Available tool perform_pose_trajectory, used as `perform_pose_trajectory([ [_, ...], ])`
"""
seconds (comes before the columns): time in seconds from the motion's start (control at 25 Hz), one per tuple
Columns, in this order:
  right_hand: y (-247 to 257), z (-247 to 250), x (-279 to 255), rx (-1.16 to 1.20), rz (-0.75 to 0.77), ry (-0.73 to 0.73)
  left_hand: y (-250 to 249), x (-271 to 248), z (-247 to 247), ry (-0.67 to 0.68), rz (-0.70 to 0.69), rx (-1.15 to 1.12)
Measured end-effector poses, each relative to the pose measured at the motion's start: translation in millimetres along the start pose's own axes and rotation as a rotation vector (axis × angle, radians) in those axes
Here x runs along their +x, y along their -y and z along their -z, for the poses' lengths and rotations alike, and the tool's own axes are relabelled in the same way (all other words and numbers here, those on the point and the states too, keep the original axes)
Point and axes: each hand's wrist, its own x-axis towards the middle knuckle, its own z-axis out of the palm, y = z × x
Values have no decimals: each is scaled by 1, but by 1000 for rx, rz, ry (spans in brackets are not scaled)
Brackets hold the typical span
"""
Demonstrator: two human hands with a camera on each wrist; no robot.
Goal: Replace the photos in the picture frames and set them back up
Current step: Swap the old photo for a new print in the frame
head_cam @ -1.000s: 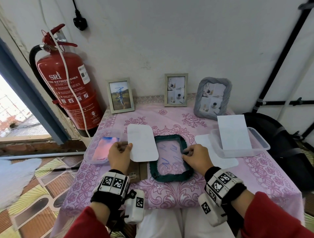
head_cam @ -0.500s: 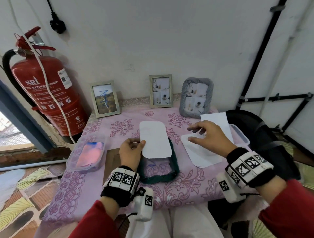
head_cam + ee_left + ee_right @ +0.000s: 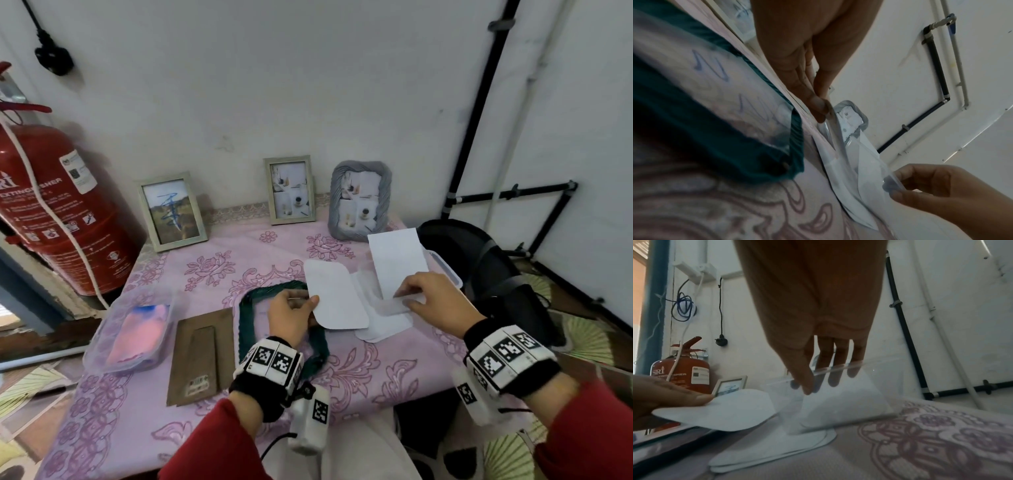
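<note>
With the green frame [image 3: 253,308] lying open near the table's [image 3: 394,363] front, the left hand [image 3: 291,317] pinched a white card [image 3: 337,298] while the right hand [image 3: 435,301] pinched a clear sheet [image 3: 394,303]; refitting probably came next, needing square alignment.

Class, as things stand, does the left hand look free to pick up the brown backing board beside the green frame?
Probably not yet: the left hand pinches a white card. The brown backing board lies uncovered.
</note>
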Motion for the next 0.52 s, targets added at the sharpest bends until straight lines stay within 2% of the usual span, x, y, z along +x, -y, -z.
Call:
perform_pose_trajectory([
  [0.2,-3,1,-6,96,50,-92,8,-5,-31,49,45,-6],
  [0.36,-5,-1,-7,133,49,-87,10,-14,-50,111,84,-48],
  [0.52,-7,-5,-8,137,52,-53,12,-14,-53,121,94,7],
])
